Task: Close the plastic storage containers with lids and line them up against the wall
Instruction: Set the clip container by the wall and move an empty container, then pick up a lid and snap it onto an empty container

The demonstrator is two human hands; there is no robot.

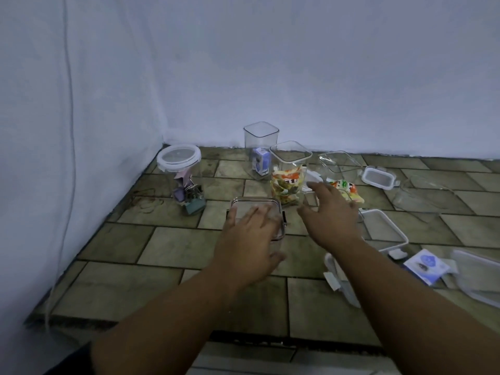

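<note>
Clear plastic box (254, 202) at centre, lid on. My left hand (251, 239) lies flat upon it, fingers straight, hiding most of the lid. My right hand (334, 215) hovers spread, holding nothing, just before the open snack jar (288, 171) and partly covering a snack packet (349, 189). Lidded round jar (178, 161) stands near the wall (243, 77). Loose square lid (384, 228) lies right of my wrist. One container (476, 277) is cut off by the frame edge. Both hands are blurred.
</note>
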